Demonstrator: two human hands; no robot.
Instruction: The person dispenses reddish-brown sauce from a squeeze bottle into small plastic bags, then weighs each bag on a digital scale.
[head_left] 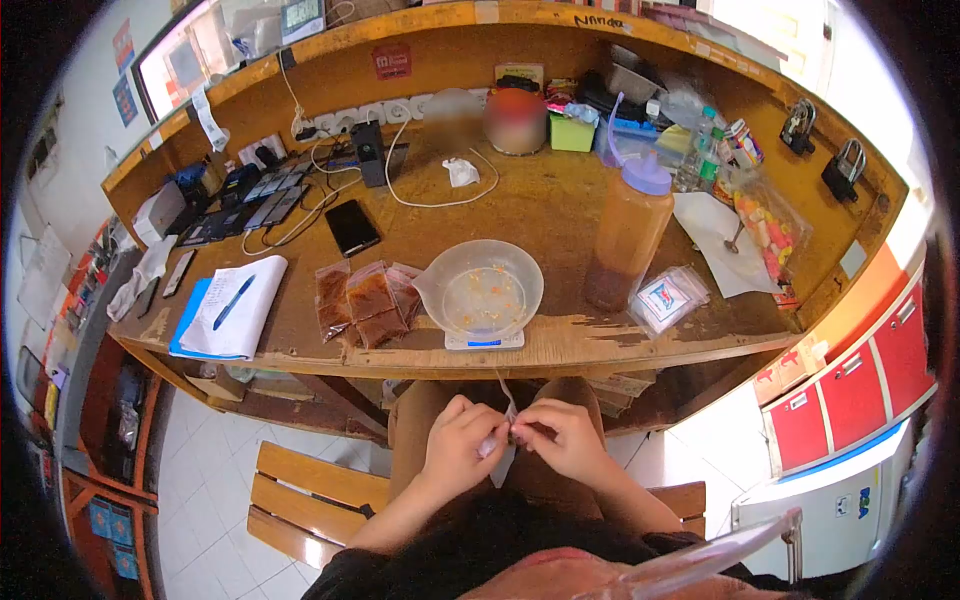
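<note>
Over my lap, below the table edge, my left hand [458, 440] and my right hand [562, 437] meet and pinch a small clear plastic bag [506, 432] between their fingertips. The bag's top pokes up between the hands and its lower part hangs down behind them. What is inside it is hidden. Just above, on the wooden table [540, 210], a clear plastic bowl [482, 290] with orange crumbs stands on a small scale [484, 340]. Filled sachets of dark red paste [365, 300] lie to the bowl's left.
A tall orange squeeze bottle [630, 235] and a pack of empty clear bags [668, 298] sit right of the bowl. A notepad with a blue pen [228, 305], a black phone [352, 226], chargers and cables lie left and behind. I sit on a wooden bench [310, 495].
</note>
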